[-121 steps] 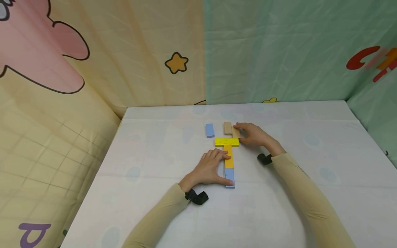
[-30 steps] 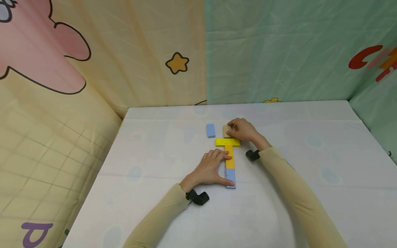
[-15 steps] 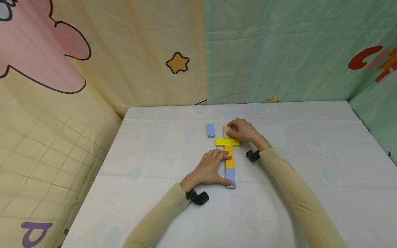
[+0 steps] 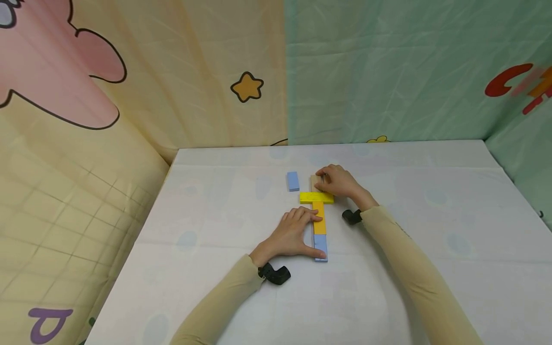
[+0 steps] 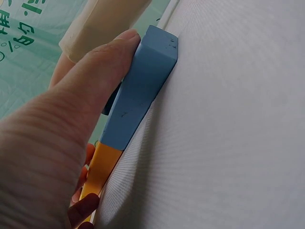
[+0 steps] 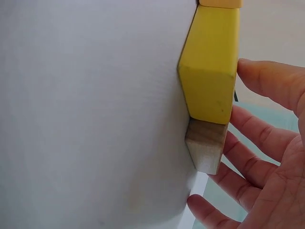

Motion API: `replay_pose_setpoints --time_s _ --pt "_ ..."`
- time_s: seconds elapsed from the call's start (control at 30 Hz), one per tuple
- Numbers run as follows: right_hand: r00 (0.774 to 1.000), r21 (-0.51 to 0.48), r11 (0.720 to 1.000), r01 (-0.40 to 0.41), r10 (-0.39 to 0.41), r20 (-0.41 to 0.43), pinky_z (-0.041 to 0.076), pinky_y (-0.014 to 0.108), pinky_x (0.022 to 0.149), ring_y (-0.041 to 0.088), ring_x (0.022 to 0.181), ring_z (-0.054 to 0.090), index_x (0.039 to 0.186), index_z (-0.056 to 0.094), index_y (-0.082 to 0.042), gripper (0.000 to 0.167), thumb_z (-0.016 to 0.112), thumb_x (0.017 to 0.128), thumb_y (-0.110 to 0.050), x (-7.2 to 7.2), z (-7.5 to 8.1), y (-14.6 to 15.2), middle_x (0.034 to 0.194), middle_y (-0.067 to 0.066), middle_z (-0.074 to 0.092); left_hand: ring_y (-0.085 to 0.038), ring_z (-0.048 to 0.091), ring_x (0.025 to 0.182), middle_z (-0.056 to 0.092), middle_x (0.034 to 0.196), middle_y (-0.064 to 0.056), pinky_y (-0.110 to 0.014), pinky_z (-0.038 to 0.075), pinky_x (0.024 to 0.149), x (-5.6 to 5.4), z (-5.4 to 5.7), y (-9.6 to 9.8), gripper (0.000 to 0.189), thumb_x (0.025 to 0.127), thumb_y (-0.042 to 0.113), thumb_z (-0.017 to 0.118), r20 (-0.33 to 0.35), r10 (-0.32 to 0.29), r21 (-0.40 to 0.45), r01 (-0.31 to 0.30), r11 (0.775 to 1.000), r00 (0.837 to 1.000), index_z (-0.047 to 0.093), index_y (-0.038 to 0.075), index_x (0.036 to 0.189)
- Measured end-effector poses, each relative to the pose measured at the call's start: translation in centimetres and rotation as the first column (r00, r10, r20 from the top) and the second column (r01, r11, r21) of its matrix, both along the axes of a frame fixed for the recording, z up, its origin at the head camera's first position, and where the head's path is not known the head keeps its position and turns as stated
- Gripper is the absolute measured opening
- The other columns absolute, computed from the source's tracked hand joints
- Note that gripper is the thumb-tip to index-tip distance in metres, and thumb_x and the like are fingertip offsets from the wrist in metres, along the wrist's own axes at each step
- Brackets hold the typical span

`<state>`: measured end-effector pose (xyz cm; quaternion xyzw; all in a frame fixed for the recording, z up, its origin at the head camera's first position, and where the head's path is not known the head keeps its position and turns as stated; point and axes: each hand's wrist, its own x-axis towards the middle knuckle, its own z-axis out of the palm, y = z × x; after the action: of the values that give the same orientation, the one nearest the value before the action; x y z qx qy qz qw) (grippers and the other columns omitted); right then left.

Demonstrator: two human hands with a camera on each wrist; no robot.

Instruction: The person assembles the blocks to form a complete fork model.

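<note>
In the head view, toy blocks form a T-shaped row on the table. A light blue block [image 4: 320, 241] is at the near end, then an orange block [image 4: 319, 226], then a yellow block [image 4: 309, 197] laid crosswise. My left hand [image 4: 293, 235] rests over the row, thumb at the blue block's near end and fingers on the orange one. Beyond the yellow block, a wooden block [image 4: 315, 182] meets its far side. My right hand [image 4: 338, 181] holds this wooden block, thumb and fingertips at its two ends; the hand hides its right part.
Another light blue block [image 4: 293, 181] lies apart, left of the wooden one. A white patterned cloth covers the table [image 4: 215, 206]. Printed curtains [image 4: 388, 72] hang right behind its far edge and along both sides.
Since four seconds ago, my right hand moved left, from the right-hand wooden block to the left one, which now sits nearer, against the yellow block. Little differs over the last second.
</note>
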<state>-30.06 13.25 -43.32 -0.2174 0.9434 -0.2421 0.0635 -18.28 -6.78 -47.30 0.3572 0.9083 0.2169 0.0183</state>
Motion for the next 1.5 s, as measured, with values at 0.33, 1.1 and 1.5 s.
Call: replay_pose_setpoints --time_s 0.33,1.1,1.5 --pt "0.999 -0.004 0.999 0.038 -0.038 0.036 0.036 0.049 0.095 0.034 0.106 0.046 0.128 0.055 0.001 0.049 0.066 0.090 -0.029 0.1 -0.3 0.0 0.121 0.021 0.054 -0.015 0.034 0.120 0.035 0.142 0.005 -0.032 0.030 0.094 0.0 0.1 0.1 0.089 0.063 0.073 0.071 -0.002 -0.003 -0.006 0.003 1.000 1.000 0.048 0.021 0.131" --pt "0.988 -0.045 0.989 -0.138 0.134 -0.082 0.030 0.054 0.102 0.039 0.125 0.040 0.129 0.058 -0.002 0.039 0.059 0.095 -0.020 3.6 0.9 1.6 0.137 0.018 0.048 -0.014 0.034 0.119 0.035 0.143 0.006 -0.031 0.030 0.093 0.1 0.2 0.1 0.089 0.063 0.073 0.070 -0.010 -0.003 -0.006 0.003 1.000 1.000 0.047 0.021 0.131" --pt "0.963 -0.057 0.965 -0.258 0.251 -0.097 0.024 0.056 0.105 0.038 0.129 0.037 0.127 0.059 -0.002 0.036 0.061 0.093 -0.013 4.4 0.8 1.8 0.137 0.018 0.049 -0.014 0.034 0.120 0.035 0.143 0.006 -0.032 0.030 0.093 0.1 0.1 0.1 0.090 0.062 0.073 0.070 -0.007 -0.001 0.011 0.001 1.000 1.000 0.047 0.021 0.132"
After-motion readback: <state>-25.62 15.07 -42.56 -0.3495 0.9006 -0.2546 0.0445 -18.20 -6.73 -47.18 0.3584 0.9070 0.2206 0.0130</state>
